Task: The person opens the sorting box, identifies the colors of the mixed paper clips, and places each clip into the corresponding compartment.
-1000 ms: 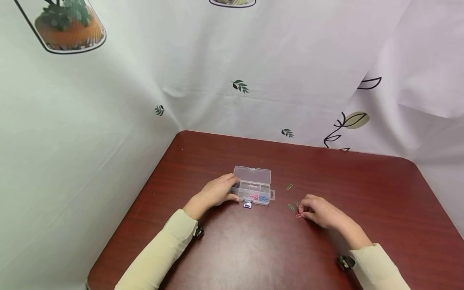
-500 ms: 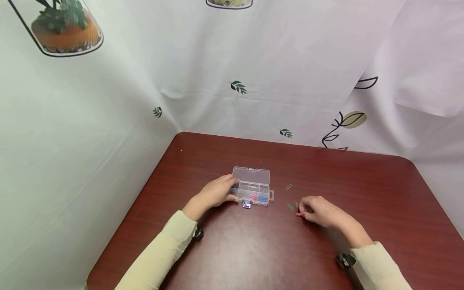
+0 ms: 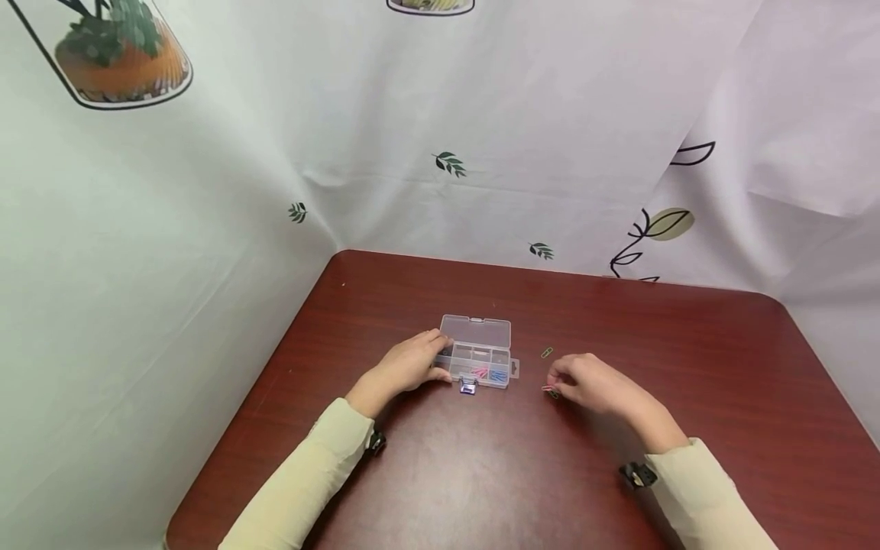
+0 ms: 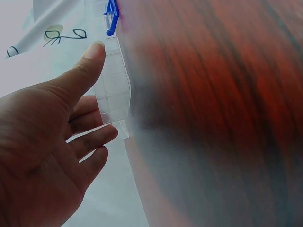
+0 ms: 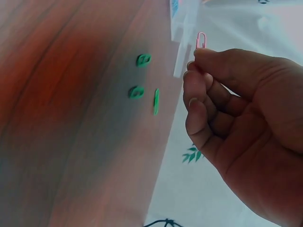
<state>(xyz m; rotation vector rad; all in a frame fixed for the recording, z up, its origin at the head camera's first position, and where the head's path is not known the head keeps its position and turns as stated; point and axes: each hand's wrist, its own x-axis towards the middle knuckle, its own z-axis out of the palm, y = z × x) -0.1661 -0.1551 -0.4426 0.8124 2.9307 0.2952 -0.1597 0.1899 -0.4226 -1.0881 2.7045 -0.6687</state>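
Observation:
A clear plastic compartment box (image 3: 477, 331) stands on the table with its lid raised. Pink paper clips (image 3: 479, 373) and blue paper clips (image 3: 498, 376) lie in separate front compartments. My left hand (image 3: 406, 363) grips the box's left end, thumb at the front wall and fingers at the back; in the left wrist view the thumb lies along the clear wall, near the blue latch (image 4: 111, 18). Between thumb and forefinger, my right hand (image 3: 596, 383) pinches a pink paper clip (image 5: 201, 39), held to the right of the box. The clip's lower part is hidden by the fingertips.
Three green paper clips show on the table in the right wrist view, one of them a thin upright green clip (image 5: 156, 101). A brown-red wooden table (image 3: 440, 473) carries everything. Patterned white cloth (image 3: 385, 183) hangs behind and to the left.
My right hand has picked the pink paper clip off the table and moved left and slightly away with it, over the green clips. The left hand stays on the box.

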